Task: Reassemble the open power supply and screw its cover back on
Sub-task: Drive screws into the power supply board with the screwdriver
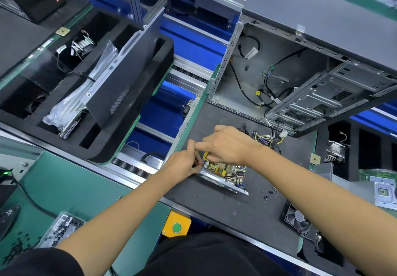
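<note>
Both hands work at the left end of the open silver metal power supply (223, 173) with its exposed yellow-brown circuit board — left hand (184, 164) pinching something small and red there, right hand (227, 144) with fingers curled down into the case; what they grip I cannot tell. Seat it gently — tuck wires clear first.

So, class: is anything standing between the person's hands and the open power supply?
Nothing visible does. Both the left hand and the right hand are already at the far-left end of the power supply, whose board lies uncovered. The loose screws sit apart, to its right.
</note>
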{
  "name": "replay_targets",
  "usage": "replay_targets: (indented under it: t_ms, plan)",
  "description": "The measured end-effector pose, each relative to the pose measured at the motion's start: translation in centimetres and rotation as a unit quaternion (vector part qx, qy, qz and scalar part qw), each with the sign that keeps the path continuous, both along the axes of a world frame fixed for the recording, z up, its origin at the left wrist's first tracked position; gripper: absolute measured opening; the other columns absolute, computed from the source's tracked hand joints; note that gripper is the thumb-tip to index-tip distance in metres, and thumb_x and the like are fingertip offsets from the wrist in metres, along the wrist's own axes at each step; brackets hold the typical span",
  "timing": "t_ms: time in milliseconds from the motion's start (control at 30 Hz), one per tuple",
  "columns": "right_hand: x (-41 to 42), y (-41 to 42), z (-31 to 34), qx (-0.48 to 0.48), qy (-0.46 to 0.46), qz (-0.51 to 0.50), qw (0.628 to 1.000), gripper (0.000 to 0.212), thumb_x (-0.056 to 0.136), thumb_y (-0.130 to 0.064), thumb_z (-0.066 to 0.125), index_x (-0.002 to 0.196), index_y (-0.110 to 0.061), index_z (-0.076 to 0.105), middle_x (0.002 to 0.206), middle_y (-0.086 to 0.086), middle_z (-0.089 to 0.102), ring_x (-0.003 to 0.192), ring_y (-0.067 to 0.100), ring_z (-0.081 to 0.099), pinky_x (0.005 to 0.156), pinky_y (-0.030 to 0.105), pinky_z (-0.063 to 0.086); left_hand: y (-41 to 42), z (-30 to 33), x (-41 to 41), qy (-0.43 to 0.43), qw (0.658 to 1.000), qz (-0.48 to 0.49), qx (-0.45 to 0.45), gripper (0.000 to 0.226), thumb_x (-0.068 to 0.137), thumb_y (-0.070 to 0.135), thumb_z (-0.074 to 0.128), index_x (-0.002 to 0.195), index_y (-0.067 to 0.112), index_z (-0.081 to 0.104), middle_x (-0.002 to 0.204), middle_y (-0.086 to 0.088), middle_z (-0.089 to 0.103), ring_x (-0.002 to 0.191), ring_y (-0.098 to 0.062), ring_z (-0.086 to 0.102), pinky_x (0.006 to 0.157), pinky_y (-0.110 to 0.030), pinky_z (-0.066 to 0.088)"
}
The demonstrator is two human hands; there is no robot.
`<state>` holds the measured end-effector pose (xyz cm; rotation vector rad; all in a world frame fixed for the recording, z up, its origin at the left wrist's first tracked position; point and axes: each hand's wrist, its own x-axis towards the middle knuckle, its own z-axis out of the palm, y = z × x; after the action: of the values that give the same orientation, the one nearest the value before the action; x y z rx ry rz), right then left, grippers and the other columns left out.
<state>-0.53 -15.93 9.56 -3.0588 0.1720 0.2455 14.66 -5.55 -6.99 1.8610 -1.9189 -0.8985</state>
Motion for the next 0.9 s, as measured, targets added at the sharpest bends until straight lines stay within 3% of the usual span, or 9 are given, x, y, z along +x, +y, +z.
replay_targets:
  t_ms: [100, 167, 233, 367, 467, 633, 733, 833, 900]
  plan:
    - [0.0, 0.0, -0.3, 0.003, -0.005, 0.005, 1.000, 0.011, 0.085, -0.029, 0.032, 0.095, -0.028, 0.035, 0.064, -0.007, 0.052, 0.052, 0.021, 0.049, 0.061, 0.032, 0.038, 0.2, 0.1, 0.2, 0.022, 1.000, 0.001, -0.008, 0.042, 0.088, 0.037, 0.074, 0.109, 0.024, 0.039, 0.074, 0.029, 0.055, 0.065, 0.013, 0.056, 0.058, -0.015, 0.042]
    - [0.0, -0.1, -0.4, -0.008, 0.013, 0.000, 1.000, 0.015, 0.087, -0.030, 0.033, 0.099, -0.027, 0.041, 0.068, -0.007, 0.056, 0.055, 0.021, 0.053, 0.064, 0.033, 0.040, 0.3, 0.4, 0.3, 0.044, 0.999, 0.002, -0.004, 0.049, 0.089, 0.036, 0.075, 0.109, 0.027, 0.031, 0.081, 0.026, 0.061, 0.071, 0.011, 0.060, 0.059, -0.012, 0.045]
    - [0.1, -0.2, -0.4, -0.019, 0.022, -0.001, 1.000, 0.022, 0.088, -0.031, 0.033, 0.102, -0.025, 0.048, 0.070, -0.007, 0.056, 0.058, 0.021, 0.054, 0.066, 0.033, 0.041, 0.3, 0.6, 0.4, 0.057, 0.998, 0.003, 0.005, 0.052, 0.089, 0.035, 0.076, 0.109, 0.029, 0.028, 0.086, 0.023, 0.065, 0.075, 0.006, 0.064, 0.063, -0.015, 0.049]
    - [0.2, -0.1, -0.3, -0.012, 0.013, 0.006, 1.000, 0.016, 0.087, -0.030, 0.033, 0.091, -0.025, 0.048, 0.064, -0.008, 0.047, 0.051, 0.020, 0.042, 0.063, 0.033, 0.041, 0.4, 0.6, 0.6, 0.073, 0.997, 0.008, 0.002, 0.053, 0.089, 0.032, 0.078, 0.110, 0.029, 0.030, 0.087, 0.022, 0.067, 0.079, 0.005, 0.066, 0.067, -0.019, 0.054]
    - [0.2, -0.1, -0.3, -0.018, 0.017, 0.005, 1.000, 0.027, 0.089, -0.034, 0.026, 0.091, -0.024, 0.052, 0.064, -0.008, 0.047, 0.052, 0.020, 0.046, 0.064, 0.032, 0.038, 0.4, 0.5, 0.7, 0.102, 0.995, 0.021, 0.001, 0.052, 0.090, 0.027, 0.078, 0.110, 0.029, 0.030, 0.088, 0.022, 0.068, 0.082, 0.005, 0.067, 0.073, -0.025, 0.058]
    - [0.4, -0.2, -0.4, -0.009, -0.003, 0.021, 1.000, 0.026, 0.092, -0.033, 0.029, 0.089, -0.022, 0.053, 0.064, -0.006, 0.052, 0.050, 0.020, 0.039, 0.063, 0.034, 0.042, 0.0, 0.3, 0.9, 0.094, 0.996, 0.002, 0.006, 0.034, 0.094, 0.028, 0.074, 0.107, 0.027, 0.042, 0.083, 0.030, 0.065, 0.083, 0.002, 0.068, 0.079, -0.036, 0.059]
    - [0.6, -0.3, -0.3, -0.007, 0.011, 0.027, 1.000, 0.028, 0.094, -0.036, 0.029, 0.095, -0.026, 0.055, 0.069, -0.008, 0.058, 0.052, 0.018, 0.041, 0.066, 0.032, 0.038, -0.2, 0.2, 1.4, 0.148, 0.989, -0.005, 0.016, 0.022, 0.096, 0.020, 0.070, 0.110, 0.032, 0.057, 0.091, 0.026, 0.070, 0.090, 0.005, 0.067, 0.086, -0.027, 0.056]
    - [0.7, -0.2, -0.2, -0.029, 0.049, 0.038, 0.998, 0.025, 0.099, -0.038, 0.033, 0.108, -0.030, 0.055, 0.078, -0.006, 0.064, 0.061, 0.019, 0.055, 0.071, 0.032, 0.036, -0.3, 0.9, 1.5, 0.211, 0.977, 0.001, 0.010, 0.038, 0.087, 0.021, 0.081, 0.119, 0.037, 0.068, 0.095, 0.014, 0.073, 0.091, -0.006, 0.070, 0.083, -0.017, 0.053]
    - [0.9, 0.0, -0.2, -0.041, 0.062, 0.027, 0.997, 0.022, 0.100, -0.037, 0.033, 0.107, -0.030, 0.053, 0.081, -0.006, 0.066, 0.061, 0.020, 0.052, 0.072, 0.031, 0.036, -0.4, 1.5, 1.1, 0.204, 0.979, 0.030, 0.000, 0.033, 0.081, 0.028, 0.085, 0.100, 0.052, 0.071, 0.086, 0.021, 0.073, 0.083, 0.001, 0.067, 0.071, -0.011, 0.047]
